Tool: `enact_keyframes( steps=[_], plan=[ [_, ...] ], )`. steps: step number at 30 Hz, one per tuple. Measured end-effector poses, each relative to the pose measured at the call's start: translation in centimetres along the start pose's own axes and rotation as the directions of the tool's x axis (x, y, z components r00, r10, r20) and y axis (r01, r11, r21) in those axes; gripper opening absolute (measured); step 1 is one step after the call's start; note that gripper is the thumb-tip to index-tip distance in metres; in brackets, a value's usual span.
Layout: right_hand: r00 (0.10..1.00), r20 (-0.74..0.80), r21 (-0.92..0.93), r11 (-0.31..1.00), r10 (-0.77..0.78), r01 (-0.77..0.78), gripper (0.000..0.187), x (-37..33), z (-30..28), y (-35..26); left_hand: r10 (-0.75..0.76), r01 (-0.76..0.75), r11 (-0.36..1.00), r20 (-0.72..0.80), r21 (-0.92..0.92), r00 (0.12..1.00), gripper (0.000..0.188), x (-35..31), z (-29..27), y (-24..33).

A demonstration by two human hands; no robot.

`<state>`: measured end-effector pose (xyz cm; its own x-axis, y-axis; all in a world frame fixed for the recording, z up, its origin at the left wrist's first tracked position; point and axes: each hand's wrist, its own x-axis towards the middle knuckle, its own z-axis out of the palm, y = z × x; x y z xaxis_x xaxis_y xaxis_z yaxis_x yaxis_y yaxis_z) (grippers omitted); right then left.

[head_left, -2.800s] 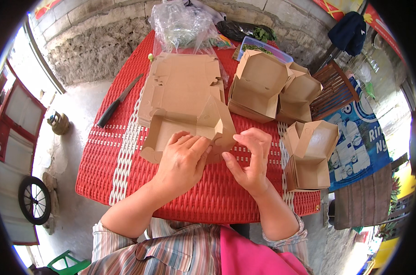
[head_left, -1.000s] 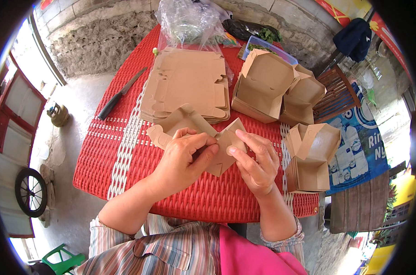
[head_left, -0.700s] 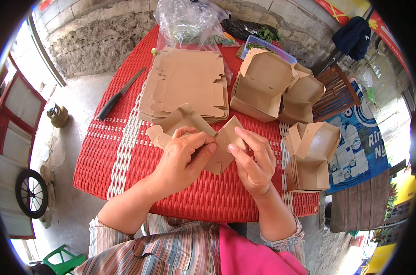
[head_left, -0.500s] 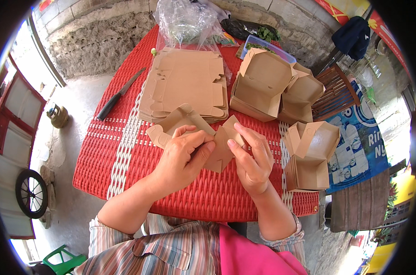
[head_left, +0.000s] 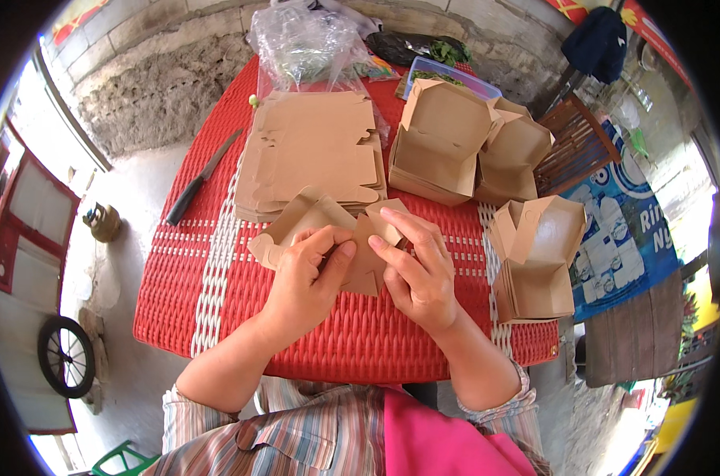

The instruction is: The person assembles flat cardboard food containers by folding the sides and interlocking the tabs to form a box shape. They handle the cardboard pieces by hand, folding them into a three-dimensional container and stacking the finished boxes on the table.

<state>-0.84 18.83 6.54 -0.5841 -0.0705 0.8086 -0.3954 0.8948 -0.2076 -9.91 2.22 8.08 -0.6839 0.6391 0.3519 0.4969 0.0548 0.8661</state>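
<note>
A partly folded brown cardboard box [head_left: 316,213] is between my hands, over the near middle of the red woven table. My left hand [head_left: 306,274] pinches a side panel between thumb and bent fingers. On the box's right end, my right hand [head_left: 422,274] has its index and middle fingertips against a small raised flap; its thumb is largely hidden. The slotted end panel hangs down between the hands, and the left end flaps stick outward. Just beyond lies a stack of flat box blanks [head_left: 308,151].
Folded open boxes stand in nested stacks: a large one [head_left: 433,151], one beside it [head_left: 514,159], another nearer [head_left: 538,262]. A black-handled knife [head_left: 187,198] lies left of the blanks. Farther back are a clear plastic bag [head_left: 308,51] and a blue-rimmed tub [head_left: 455,77] with greens.
The whole view has shifted slightly with my head. Both hands keep nearly the same hold on the box, with only small movement of the right fingers at the flap.
</note>
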Motion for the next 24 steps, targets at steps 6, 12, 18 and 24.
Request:
enact_keyframes(
  steps=[6, 12, 18, 24],
  plan=[
    [0.999, 0.002, 0.063, 0.997, 0.050, -0.050, 0.029, -0.2, -0.2, 0.2, -0.127, 0.130, 0.988, 0.047, -0.084, 0.991, 0.012, -0.1, 0.3, -0.4],
    [0.999, 0.017, 0.141, 0.989, 0.033, -0.035, 0.027, -0.3, 0.1, 0.0, -0.159, 0.149, 0.940, -0.006, -0.308, 0.987, 0.012, -0.1, 1.3, -0.8],
    [0.993, -0.106, 0.162, 0.986, 0.044, -0.026, 0.027, -0.4, 0.3, 0.1, -0.169, 0.177, 0.963, 0.060, -0.203, 0.984, 0.011, -0.1, 0.7, -1.2],
    [0.974, -0.163, 0.215, 0.969, 0.155, -0.118, 0.031, -0.6, 1.0, 0.6, -0.104, 0.107, 0.990, 0.043, -0.094, 0.994, 0.012, -0.5, 1.1, -1.4]
  ],
)
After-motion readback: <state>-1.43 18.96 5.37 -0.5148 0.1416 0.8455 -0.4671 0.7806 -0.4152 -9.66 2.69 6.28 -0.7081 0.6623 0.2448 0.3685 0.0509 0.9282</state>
